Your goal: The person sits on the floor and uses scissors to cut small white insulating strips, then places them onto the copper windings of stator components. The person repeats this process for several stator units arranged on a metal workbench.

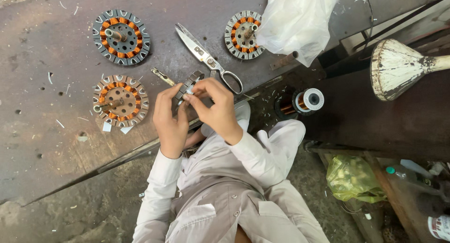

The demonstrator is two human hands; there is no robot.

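While gripped at bench edge: stator core [189, 86], dark, slotted, held edge-on between both hands
Left hand [169, 118]: clenched round core's lower rim
Right hand [216, 107]: fingertips pinching core's top edge
Handling: likely heavy, stiff, sharp-toothed; best held by outer rim, off copper
Beyond: scissors [206, 60], three wound stators [121, 101] [122, 36] [242, 34], wire spool [309, 100], plastic bag [295, 20]
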